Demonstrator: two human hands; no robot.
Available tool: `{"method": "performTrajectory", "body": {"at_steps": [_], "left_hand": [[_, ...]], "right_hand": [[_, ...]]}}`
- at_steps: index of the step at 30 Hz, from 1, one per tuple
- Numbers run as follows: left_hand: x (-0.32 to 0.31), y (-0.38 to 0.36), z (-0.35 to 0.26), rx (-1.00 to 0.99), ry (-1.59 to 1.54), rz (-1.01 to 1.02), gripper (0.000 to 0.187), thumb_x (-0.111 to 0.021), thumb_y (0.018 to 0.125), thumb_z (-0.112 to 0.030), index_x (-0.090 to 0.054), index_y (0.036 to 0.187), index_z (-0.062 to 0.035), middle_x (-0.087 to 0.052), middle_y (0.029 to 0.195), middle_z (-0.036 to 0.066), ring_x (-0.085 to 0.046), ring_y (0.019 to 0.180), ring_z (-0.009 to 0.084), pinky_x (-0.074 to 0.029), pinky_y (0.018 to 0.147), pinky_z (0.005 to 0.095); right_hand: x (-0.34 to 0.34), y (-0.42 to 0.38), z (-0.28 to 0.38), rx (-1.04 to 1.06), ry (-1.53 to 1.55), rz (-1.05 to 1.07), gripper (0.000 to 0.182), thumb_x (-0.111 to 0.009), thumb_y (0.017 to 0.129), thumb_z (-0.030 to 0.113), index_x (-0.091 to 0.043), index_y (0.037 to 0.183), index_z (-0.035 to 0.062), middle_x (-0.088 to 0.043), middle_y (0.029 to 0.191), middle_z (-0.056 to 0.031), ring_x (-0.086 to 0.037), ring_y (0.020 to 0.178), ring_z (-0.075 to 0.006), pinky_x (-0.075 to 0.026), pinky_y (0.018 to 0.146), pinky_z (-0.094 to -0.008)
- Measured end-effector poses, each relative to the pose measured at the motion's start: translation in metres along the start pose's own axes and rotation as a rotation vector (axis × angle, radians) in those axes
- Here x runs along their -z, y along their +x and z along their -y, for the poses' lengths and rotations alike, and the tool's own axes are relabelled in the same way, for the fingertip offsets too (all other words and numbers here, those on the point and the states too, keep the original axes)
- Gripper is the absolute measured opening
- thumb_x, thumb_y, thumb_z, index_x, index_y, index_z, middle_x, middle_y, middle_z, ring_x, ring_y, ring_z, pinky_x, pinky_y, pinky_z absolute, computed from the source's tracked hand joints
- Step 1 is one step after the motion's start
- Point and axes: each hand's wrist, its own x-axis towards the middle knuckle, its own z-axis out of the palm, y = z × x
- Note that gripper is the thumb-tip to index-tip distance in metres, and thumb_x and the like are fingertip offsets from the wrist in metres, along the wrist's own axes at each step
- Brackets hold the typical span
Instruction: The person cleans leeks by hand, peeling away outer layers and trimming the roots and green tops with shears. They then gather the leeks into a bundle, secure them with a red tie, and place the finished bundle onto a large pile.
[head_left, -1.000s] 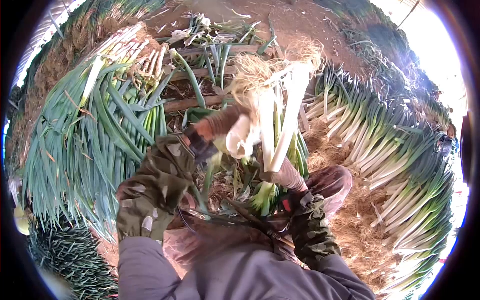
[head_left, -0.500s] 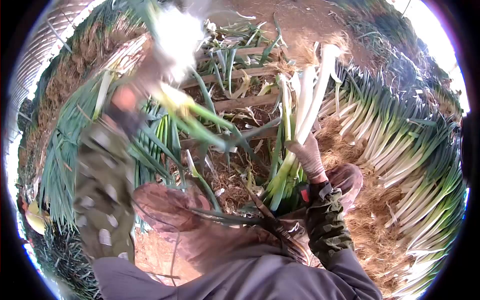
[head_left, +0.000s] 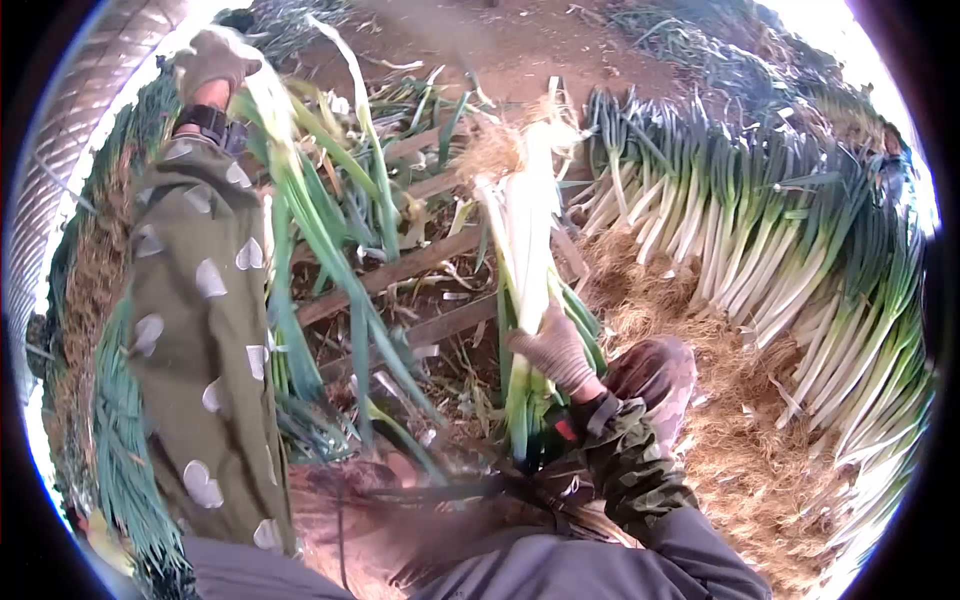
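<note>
**Inspection note: visibility limits around both grips**

Right hand [head_left: 555, 345]: fingertips concealed behind the leek bunch [head_left: 527, 225]; stalk count inside the grip not determinable. Directly above this grip, roots [head_left: 490, 150] blurred, strands merging. Directly below it, lower leaf ends obscured near the lap. Left hand [head_left: 215, 62]: finger outlines washed out by glare; contact with the overexposed pale stalk [head_left: 268, 95] beside it cannot be confirmed. Outward of the right grip, leek row [head_left: 760, 230] cut off by the dark rim. Below both grips, grey garment [head_left: 500, 570] cropped at the bottom edge.
</note>
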Motion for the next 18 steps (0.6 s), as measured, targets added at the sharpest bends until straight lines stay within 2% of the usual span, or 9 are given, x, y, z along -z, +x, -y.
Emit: {"method": "performTrajectory", "body": {"at_steps": [2,3,5,6,8,14,15,16,18], "left_hand": [[0.015,-0.005,-0.041,-0.08,-0.152,-0.065,0.08,-0.077,0.077,-0.043,-0.048,0.139,-0.002,-0.052,0.138,0.025,-0.051,0.129,0.0351,-0.042,0.108,0.0448],[0.018,-0.058,-0.092,-0.193,-0.243,-0.017,0.062,-0.073,0.088,-0.037,-0.052,0.131,0.003,-0.066,0.113,0.024,-0.072,0.081,0.031,-0.061,0.078,0.0344],[-0.009,-0.132,-0.152,-0.548,-0.511,-0.435,0.072,-0.076,0.082,-0.038,-0.047,0.137,-0.0008,-0.058,0.125,0.023,-0.063,0.108,0.0372,-0.052,0.093,0.0485],[0.007,-0.186,-0.183,-0.441,-0.703,-0.143,0.07,-0.079,0.079,-0.04,-0.053,0.134,-0.0067,-0.059,0.123,0.021,-0.063,0.108,0.0342,-0.051,0.092,0.0444],[0.026,-0.232,-0.219,-0.559,-0.45,0.102,0.077,-0.075,0.08,-0.049,-0.047,0.143,-0.0153,-0.049,0.145,0.019,-0.059,0.123,0.0292,-0.05,0.101,0.0428],[-0.014,-0.211,-0.232,-0.881,0.018,-0.43,0.048,-0.072,0.084,-0.047,-0.068,0.121,-0.0164,-0.056,0.132,0.013,-0.048,0.126,0.0257,-0.022,0.118,0.0607],[0.006,-0.215,-0.23,-0.849,0.13,-0.277,0.033,-0.069,0.088,-0.041,-0.073,0.107,-0.0151,-0.065,0.116,0.01,-0.057,0.114,0.0248,-0.019,0.119,0.0605],[0.03,-0.205,-0.24,-0.724,0.283,0.289,0.02,-0.065,0.092,-0.032,-0.074,0.097,-0.0148,-0.073,0.099,0.006,-0.065,0.099,0.0216,-0.027,0.116,0.0559],[0.038,-0.193,-0.231,-0.736,0.504,0.191,0.016,-0.061,0.095,-0.022,-0.075,0.09,-0.0162,-0.071,0.077,0.001,-0.066,0.075,0.0191,-0.038,0.106,0.0489]], "right_hand": [[-0.001,-0.003,0.005,0.031,0.011,-0.047,0.067,-0.077,0.075,0.044,-0.049,0.107,-0.0073,-0.068,0.088,-0.0206,-0.071,0.083,-0.0293,-0.058,0.076,-0.0392],[-0.005,-0.003,0.007,0.019,0.029,-0.026,0.067,-0.077,0.075,0.044,-0.049,0.108,-0.0073,-0.068,0.088,-0.0217,-0.071,0.084,-0.0316,-0.057,0.077,-0.0399],[-0.004,-0.004,0.011,0.003,-0.005,-0.011,0.07,-0.078,0.073,0.044,-0.048,0.11,-0.0063,-0.069,0.088,-0.022,-0.071,0.085,-0.0348,-0.057,0.079,-0.041],[-0.003,-0.005,0.014,-0.015,-0.04,-0.001,0.07,-0.078,0.073,0.044,-0.047,0.111,-0.0063,-0.068,0.088,-0.0221,-0.071,0.085,-0.0354,-0.057,0.079,-0.0413],[-0.002,-0.008,0.024,-0.056,-0.11,0.023,0.072,-0.079,0.072,0.043,-0.046,0.112,-0.0063,-0.068,0.089,-0.0222,-0.071,0.085,-0.0366,-0.057,0.078,-0.042],[-0.015,-0.018,0.03,0.014,-0.154,-0.028,0.073,-0.08,0.073,0.046,-0.046,0.109,-0.0073,-0.068,0.083,-0.0208,-0.07,0.076,-0.0368,-0.057,0.072,-0.0431],[-0.013,-0.02,0.037,0.006,-0.171,-0.009,0.074,-0.081,0.072,0.045,-0.046,0.11,-0.0079,-0.068,0.085,-0.0216,-0.071,0.077,-0.0368,-0.057,0.073,-0.0426],[-0.013,-0.022,0.041,-0.004,-0.188,0.012,0.074,-0.082,0.072,0.044,-0.046,0.11,-0.0085,-0.069,0.087,-0.0224,-0.071,0.079,-0.0368,-0.058,0.074,-0.042],[-0.019,-0.026,0.043,0.01,-0.235,0.027,0.071,-0.081,0.073,0.044,-0.046,0.107,-0.007,-0.069,0.086,-0.0228,-0.071,0.078,-0.0374,-0.058,0.072,-0.0421]]}}
